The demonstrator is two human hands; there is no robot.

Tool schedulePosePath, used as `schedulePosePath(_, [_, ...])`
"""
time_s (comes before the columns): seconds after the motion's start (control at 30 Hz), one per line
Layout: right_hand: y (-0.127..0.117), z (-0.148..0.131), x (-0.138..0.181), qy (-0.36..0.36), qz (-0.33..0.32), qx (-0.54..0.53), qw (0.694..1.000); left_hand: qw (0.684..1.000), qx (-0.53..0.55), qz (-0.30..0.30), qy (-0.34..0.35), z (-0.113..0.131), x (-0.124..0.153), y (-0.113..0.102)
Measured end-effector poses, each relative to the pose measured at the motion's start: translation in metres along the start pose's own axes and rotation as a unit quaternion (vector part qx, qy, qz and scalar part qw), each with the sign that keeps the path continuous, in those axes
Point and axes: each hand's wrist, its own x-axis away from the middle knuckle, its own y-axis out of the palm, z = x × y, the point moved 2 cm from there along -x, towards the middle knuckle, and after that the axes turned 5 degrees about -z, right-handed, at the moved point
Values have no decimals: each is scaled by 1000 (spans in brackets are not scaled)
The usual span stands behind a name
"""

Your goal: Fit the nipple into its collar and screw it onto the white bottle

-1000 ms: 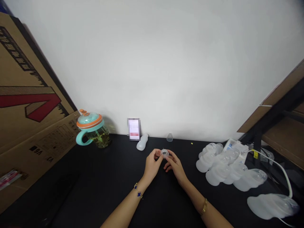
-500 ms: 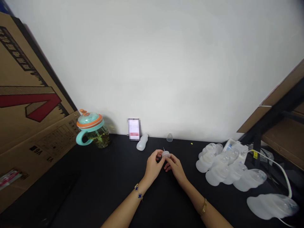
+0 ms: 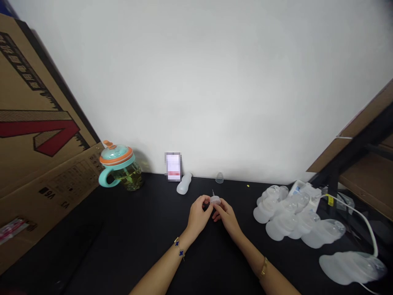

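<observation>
My left hand [image 3: 199, 216] and my right hand [image 3: 226, 216] meet over the black table [image 3: 129, 241], both pinching a small translucent plastic part [image 3: 215, 200] between their fingertips. A thin stem sticks up from the part. Each wrist wears a bracelet. A white bottle [image 3: 184, 184] lies on its side just beyond the hands, and a small clear cap [image 3: 219, 178] stands by the wall.
A teal and orange lidded cup [image 3: 119, 167] with liquid stands at the back left beside a large cardboard box [image 3: 37, 135]. A heap of translucent plastic shells [image 3: 291, 217] lies to the right, with a white cable [image 3: 362, 219] and wooden shelving [image 3: 365, 155] beyond. A small card [image 3: 173, 166] leans on the wall.
The small part has been turned between my fingertips: its round face pointed towards me before, now it sits edge-on with a thin stem pointing up. My hands have barely shifted.
</observation>
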Motion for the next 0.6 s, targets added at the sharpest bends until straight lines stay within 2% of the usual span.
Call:
schedulePosePath(0.4, [-1,2,0,3,-12,29,1000,998,-52,-26,0,0,1,2])
schedulePosePath(0.6, [-2,5,0,-1,-11,35,999,997,-80,-21,6,4,3,1])
